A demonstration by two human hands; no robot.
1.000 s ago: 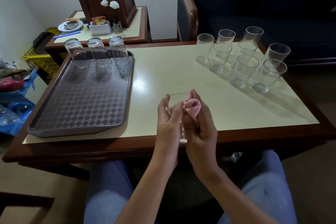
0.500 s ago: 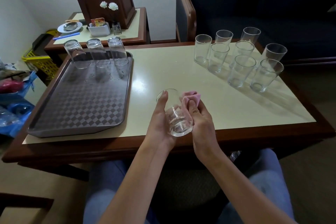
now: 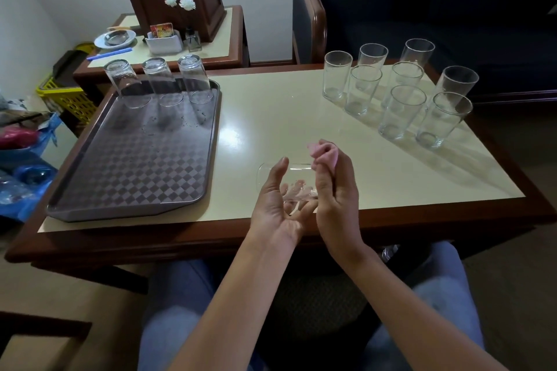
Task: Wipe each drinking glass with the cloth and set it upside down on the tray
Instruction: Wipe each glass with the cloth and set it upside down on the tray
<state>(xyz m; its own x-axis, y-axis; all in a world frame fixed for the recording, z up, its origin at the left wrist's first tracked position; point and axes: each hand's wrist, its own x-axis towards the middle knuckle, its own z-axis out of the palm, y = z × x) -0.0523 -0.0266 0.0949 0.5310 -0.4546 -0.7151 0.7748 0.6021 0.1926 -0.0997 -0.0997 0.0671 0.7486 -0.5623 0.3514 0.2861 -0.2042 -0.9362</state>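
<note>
A clear drinking glass [image 3: 294, 179] lies on its side in my left hand [image 3: 272, 208], which cradles it palm up with the thumb over its top, just above the table's front edge. My right hand [image 3: 336, 199] pinches a small pink cloth [image 3: 325, 153] and sits against the right end of that glass. The grey checkered tray [image 3: 132, 178] lies at the left of the table. Three glasses [image 3: 161, 80] stand upside down along its far edge. Several upright glasses [image 3: 401, 99] are grouped at the table's back right.
The cream table top [image 3: 271, 117] has a dark wooden rim. A dark armchair [image 3: 391, 3] stands behind it. A side table [image 3: 211, 48] at the back left carries a dish, a card holder and flowers. A yellow basket [image 3: 72, 99] and blue bags [image 3: 27, 184] sit at the left.
The glass has turned from base-toward-me to lying sideways in my left hand. My right hand with the cloth has shifted to the glass's right end, and both hands have moved slightly right.
</note>
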